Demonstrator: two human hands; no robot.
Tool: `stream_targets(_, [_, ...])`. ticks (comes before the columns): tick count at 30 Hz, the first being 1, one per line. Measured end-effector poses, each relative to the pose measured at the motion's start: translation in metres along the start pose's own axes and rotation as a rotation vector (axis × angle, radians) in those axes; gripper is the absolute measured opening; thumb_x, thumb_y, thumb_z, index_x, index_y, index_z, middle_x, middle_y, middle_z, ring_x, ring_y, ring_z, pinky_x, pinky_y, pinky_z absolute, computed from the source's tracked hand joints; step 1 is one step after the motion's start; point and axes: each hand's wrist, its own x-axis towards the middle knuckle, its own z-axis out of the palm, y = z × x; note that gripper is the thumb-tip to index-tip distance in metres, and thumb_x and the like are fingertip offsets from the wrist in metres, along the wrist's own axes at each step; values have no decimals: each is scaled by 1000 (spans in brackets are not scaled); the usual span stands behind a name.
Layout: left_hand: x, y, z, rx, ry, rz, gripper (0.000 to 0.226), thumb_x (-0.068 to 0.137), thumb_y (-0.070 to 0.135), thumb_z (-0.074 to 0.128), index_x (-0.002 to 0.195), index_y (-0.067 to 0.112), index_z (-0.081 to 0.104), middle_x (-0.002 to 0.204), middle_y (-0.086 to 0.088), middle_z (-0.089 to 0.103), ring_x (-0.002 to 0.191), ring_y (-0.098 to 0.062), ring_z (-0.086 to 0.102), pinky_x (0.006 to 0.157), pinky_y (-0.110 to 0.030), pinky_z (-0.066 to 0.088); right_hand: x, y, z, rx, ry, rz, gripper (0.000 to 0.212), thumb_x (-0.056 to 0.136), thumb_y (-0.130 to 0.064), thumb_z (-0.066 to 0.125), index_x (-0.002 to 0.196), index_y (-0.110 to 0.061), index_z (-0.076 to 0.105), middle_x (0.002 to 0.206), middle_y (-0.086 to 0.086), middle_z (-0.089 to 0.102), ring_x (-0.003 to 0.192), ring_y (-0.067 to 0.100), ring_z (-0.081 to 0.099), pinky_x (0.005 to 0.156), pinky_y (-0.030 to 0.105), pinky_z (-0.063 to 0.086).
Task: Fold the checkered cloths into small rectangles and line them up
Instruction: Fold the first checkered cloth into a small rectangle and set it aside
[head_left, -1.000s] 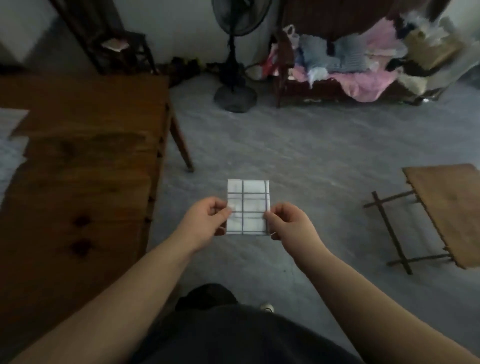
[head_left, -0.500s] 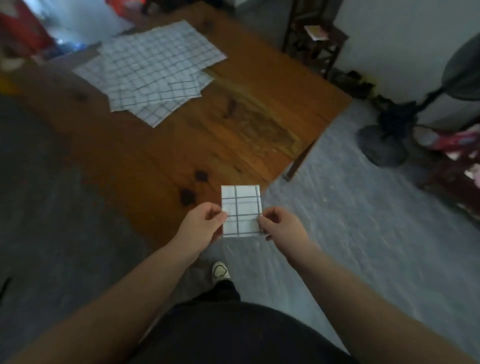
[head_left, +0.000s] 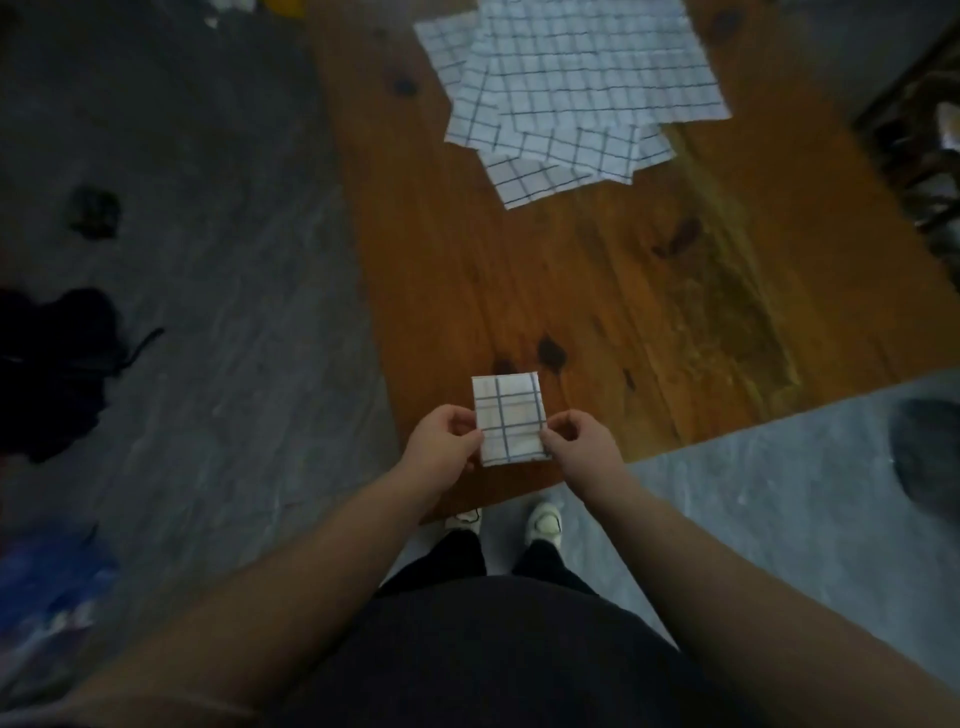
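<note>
You hold one folded cloth (head_left: 510, 418) between your two hands, in front of your body and seen against the near corner of the wooden table (head_left: 623, 291). Your left hand (head_left: 442, 448) pinches the cloth's left edge between the thumb and curled fingers. Your right hand (head_left: 581, 446) grips the right edge in the same way, so the cloth spans the gap between them.

The cloth is a small rectangle, taller than it is wide. It is white, with dark blue lines crossing to form a grid of large squares. It faces up toward you, fairly flat, with its top leaning slightly toward your left hand. The upper edge and corners look crisp. Along the bottom, a paler layer shows at the corner below your right hand.

Well beyond your hands and somewhat to the right, a pile of unfolded cloths (head_left: 571, 88) lies on the same table. It is made of several flat sheets in the same white with a dark grid, overlapping at different angles.

Below your hands, your white shoes (head_left: 543, 525) stand on the grey floor (head_left: 779, 519) at the table's edge. Far out past your left hand, a dark heap (head_left: 52, 364) lies on the floor.
</note>
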Motion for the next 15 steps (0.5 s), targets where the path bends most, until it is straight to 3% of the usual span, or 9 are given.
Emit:
stream_targets(3, [12,-7,8,34,49,-42,14,95,16,67,100,24,57,104,-1,68,91,-17,68,71,-32,59,17,6,4,-56,-17,-27,9,95,-27,64,101,-21,63,94,-5,64,91,14,62,78,32,53])
stream_targets(6, [21,-8,20,87,122,-40,18,95,19,67,95,29,51,98,1,65,85,-16,66,70,-33,58,29,9,3,-125,-13,-82,9,96,-26,62,103,-23,58,93,-8,61,89,11,60,71,28,50])
stream_targets(11, [22,-5,37,215,233,5,11,97,18,61,93,23,52,90,4,60,77,-8,56,58,-20,39,48,12,-3,-294,-78,-268,8,97,-26,59,102,-27,54,89,-10,62,81,6,62,71,33,57])
stream_targets(15, [22,-4,45,307,269,10,7,98,19,60,94,25,58,95,4,60,82,-9,57,60,-22,41,63,15,-10,-477,-158,-434,11,97,-28,55,105,-26,62,96,-9,61,94,12,57,82,37,56])
